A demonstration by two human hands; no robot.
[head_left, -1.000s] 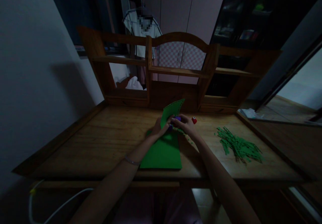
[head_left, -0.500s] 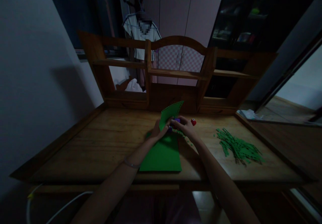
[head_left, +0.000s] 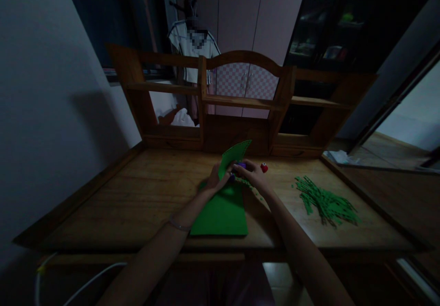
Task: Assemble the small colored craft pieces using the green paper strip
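My left hand (head_left: 216, 180) is closed on a green sheet of paper (head_left: 233, 153), which stands raised and curved, with a row of small holes along its right edge. In my right hand (head_left: 253, 174) is a small purple hole punch (head_left: 241, 164), placed against the sheet's lower right edge. My fingers hide much of the punch, and a dark part of it shows beneath them. Under both hands a stack of green paper (head_left: 222, 216) lies flat on the wooden desk (head_left: 147, 196). Small green scraps (head_left: 256, 191) are scattered just right of the stack.
A heap of green punched strips (head_left: 325, 200) lies on the desk's right side. A small red object (head_left: 264, 167) with a white spot sits beyond my right hand. Along the back edge rises a wooden shelf frame (head_left: 240, 100). A white cable (head_left: 92, 276) hangs below the front left.
The raised sheet's top edge has dipped very slightly. Both hands keep nearly the same place and hold.
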